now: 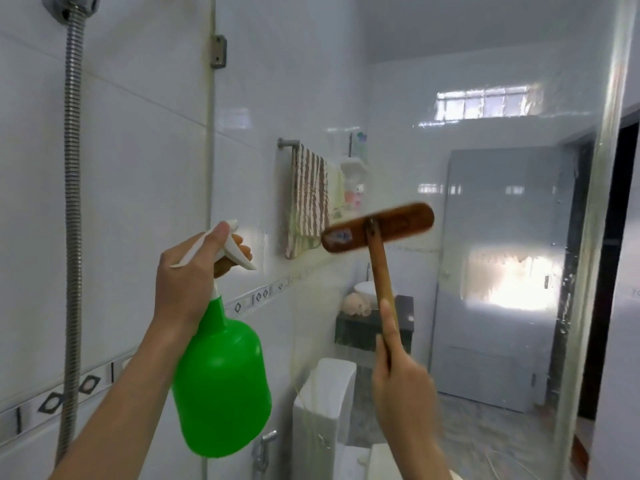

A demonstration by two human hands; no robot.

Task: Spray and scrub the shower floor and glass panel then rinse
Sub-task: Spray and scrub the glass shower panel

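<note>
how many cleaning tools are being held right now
2: the green spray bottle in the left hand, and the wooden brush, held by its handle in the right hand.

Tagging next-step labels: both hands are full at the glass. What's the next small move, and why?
Probably sweep the brush sideways across the glass panel in a scrub stroke. The right hand grips its wooden handle and the head is raised to the panel, motion-blurred. The left hand holds the green spray bottle aside, nozzle toward the glass.
</note>
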